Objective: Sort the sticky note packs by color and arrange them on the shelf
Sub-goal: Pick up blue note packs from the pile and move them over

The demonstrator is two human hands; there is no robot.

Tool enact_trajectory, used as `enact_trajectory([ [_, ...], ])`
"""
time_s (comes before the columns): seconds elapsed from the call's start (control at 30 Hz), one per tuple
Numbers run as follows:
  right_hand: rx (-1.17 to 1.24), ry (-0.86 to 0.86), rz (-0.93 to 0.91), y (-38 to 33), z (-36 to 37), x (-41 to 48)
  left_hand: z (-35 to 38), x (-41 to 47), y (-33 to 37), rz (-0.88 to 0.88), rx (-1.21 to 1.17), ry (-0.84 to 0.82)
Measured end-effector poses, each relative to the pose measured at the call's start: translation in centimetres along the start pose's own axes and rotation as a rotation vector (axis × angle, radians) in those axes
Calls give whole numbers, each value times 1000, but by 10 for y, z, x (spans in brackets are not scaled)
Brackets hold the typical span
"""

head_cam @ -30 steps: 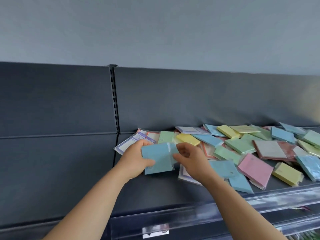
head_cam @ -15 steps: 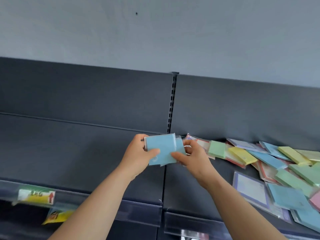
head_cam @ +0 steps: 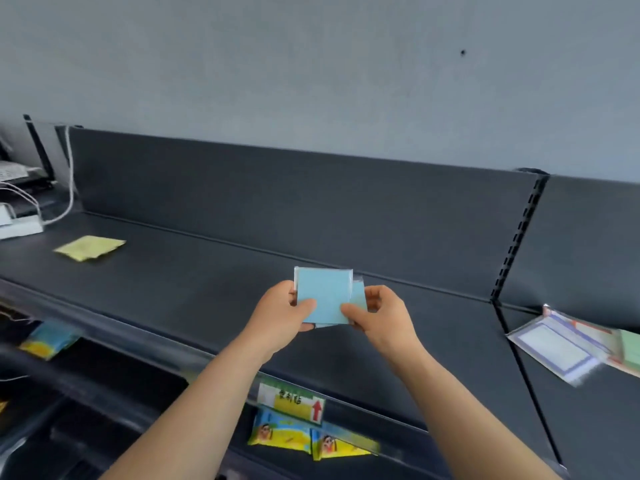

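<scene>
Blue packs (head_cam: 322,294) (two, overlapped) pinched by left hand (head_cam: 280,317) and right hand (head_cam: 382,315)

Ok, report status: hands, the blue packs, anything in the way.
Left hand and right hand both grip the blue packs. Packs held over the dark shelf, not set down. Yellow pack lies far left, apart from the hands.

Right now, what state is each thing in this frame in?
blue sticky note packs, stacked, held over the shelf.
left hand, grips the packs' left edge.
right hand, pinches the packs' right edge.
yellow sticky note pack, lying flat on the shelf, far left.
blue-bordered label pack, lying flat, right shelf section.
</scene>
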State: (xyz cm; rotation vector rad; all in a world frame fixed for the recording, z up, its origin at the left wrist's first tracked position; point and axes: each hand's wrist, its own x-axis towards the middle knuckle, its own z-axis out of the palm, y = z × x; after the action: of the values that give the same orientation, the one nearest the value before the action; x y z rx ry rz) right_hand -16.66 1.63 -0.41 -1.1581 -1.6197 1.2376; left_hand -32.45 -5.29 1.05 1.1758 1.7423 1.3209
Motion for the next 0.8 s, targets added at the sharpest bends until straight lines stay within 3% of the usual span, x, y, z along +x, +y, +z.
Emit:
enact_trajectory([
  [0.13,-62,-12,-19,-16,84,7,-79,16,-24,-4,45,47],
  [0.37,-114,-27,11,-29,166,21,-154,36,-46,-9,140,94],
  [0.8,-289,-221,-9,-46,283,93,-251,104,-91,-105,169,273],
])
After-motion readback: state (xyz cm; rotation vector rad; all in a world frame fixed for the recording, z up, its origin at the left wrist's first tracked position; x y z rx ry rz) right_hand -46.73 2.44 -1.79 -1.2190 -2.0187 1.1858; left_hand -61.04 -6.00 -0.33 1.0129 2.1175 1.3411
